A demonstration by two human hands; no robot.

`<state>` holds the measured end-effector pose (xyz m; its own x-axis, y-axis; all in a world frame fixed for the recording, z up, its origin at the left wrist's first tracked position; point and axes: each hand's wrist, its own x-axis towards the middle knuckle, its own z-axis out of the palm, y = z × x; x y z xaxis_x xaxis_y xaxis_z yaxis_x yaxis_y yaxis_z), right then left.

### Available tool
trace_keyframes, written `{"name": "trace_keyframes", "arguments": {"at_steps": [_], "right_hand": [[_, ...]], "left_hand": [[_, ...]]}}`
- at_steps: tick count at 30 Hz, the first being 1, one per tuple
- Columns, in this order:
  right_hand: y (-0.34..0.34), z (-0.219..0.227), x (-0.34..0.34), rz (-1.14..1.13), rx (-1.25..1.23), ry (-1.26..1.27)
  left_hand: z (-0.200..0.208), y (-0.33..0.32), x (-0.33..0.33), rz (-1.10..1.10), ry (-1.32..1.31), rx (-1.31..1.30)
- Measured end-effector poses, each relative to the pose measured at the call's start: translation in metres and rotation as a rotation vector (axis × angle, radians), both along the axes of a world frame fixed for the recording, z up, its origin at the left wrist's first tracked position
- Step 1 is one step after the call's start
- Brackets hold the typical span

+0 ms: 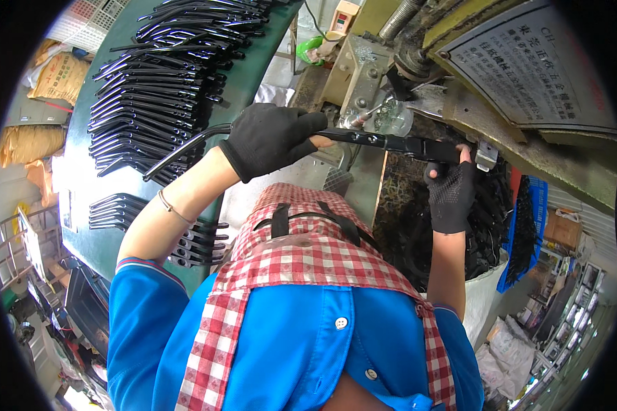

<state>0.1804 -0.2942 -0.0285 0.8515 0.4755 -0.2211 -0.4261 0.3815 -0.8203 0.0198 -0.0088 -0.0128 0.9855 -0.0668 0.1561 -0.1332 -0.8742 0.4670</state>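
Observation:
My left hand [271, 139], in a black fingerless glove, is closed around a glossy black bent metal tube [357, 137]. The tube's bent end sticks out to the left over the green table, and small holes show along its straight part. At its right end sits a flat, dull black piece [424, 148], touching or fitted onto the tube; the exact joint cannot be made out. My right hand [454, 194], also gloved, pinches that black piece near its outer end, with bare fingertips showing. Both hands are in front of the machine [507, 137].
Rows of similar black bent tubes [144, 116] lie on the green table [247, 82] at left. A white sack [487, 294] of black pieces stands below my right hand, beside a blue basket [538, 212]. A clear plastic cup [393, 118] sits on the machine.

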Motion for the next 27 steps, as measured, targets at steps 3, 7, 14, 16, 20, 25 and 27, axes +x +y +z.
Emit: {"name": "trace_keyframes", "arguments": {"at_steps": [3, 7, 14, 16, 20, 25, 27], "right_hand": [[0.015, 0.006, -0.015, 0.132, -0.106, -0.159], [0.024, -0.032, -0.008, 0.198, -0.113, -0.106], [0.057, -0.013, -0.040, 0.047, -0.099, 0.339], [0.059, -0.015, -0.040, 0.027, -0.104, 0.243], [0.063, -0.007, -0.036, -0.014, -0.218, -0.096], [0.064, -0.011, -0.017, -0.020, -0.112, 0.009], [0.067, -0.009, -0.012, -0.029, -0.045, 0.004]], "left_hand": [[-0.007, 0.002, 0.000, 0.013, 0.007, 0.034], [-0.001, -0.003, 0.002, 0.010, -0.017, 0.110], [0.005, 0.008, 0.010, -0.016, -0.033, 0.265], [0.005, 0.010, 0.010, -0.039, -0.024, 0.212], [0.003, 0.007, 0.011, -0.046, -0.003, 0.114], [0.007, 0.007, 0.030, -0.012, -0.046, 0.209], [0.005, 0.014, 0.042, -0.050, -0.079, 0.249]]}}
